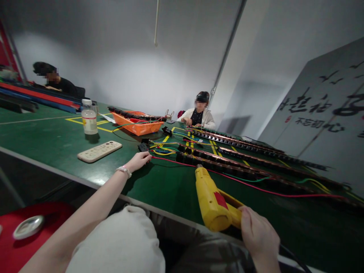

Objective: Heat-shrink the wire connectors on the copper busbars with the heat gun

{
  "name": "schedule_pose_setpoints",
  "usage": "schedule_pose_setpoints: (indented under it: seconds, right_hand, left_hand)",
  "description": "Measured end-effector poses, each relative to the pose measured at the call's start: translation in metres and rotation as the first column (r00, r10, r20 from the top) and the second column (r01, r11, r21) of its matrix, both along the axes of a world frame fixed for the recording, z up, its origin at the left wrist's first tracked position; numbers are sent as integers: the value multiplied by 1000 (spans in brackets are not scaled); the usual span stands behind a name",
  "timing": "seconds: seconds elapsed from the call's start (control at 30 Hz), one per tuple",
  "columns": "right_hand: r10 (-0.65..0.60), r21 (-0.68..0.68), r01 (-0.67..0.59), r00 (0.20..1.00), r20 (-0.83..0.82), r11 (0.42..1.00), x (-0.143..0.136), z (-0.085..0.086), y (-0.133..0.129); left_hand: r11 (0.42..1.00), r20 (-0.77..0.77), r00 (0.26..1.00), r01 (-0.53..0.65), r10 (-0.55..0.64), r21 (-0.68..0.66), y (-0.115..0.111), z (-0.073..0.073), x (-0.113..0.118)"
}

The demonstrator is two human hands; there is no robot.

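My right hand (259, 232) is closed around the handle of a yellow heat gun (209, 197) with a red patch on its side. Its dark nozzle points away from me, close to a long red wire (173, 162). At the other end of that wire, my left hand (142, 160) is closed, fingertips pinched on it. Just beyond those fingers lie a black connector (143, 146) and a bundle of yellow, blue and green wires (163, 151). The wires lead to long dark strips with copper-coloured bars (222, 161), which stretch away to the right.
An orange basket (139, 129) holding more strips stands farther back. To the left are a beige phone-shaped object (99, 151) and a plastic bottle (90, 119) on the green table (51, 148). One co-worker (199, 113) sits opposite, another (61, 81) at far left.
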State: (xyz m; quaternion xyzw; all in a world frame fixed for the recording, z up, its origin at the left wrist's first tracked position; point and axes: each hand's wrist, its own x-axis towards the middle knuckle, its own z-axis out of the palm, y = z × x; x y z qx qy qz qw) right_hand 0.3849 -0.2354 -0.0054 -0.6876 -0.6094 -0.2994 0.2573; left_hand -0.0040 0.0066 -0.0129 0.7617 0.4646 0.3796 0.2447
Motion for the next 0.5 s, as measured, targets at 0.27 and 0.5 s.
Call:
schedule_pose_setpoints:
  seconds: [0.27, 0.5]
  right_hand:
    - [9, 60, -13, 997, 72, 998, -15, 0, -2]
    - [63, 109, -78, 989, 134, 991, -44, 4, 0]
  left_hand:
    - [1000, 13, 1000, 15, -15, -20, -3, 5, 1]
    - [1000, 1, 1000, 0, 0, -24, 2, 0, -1]
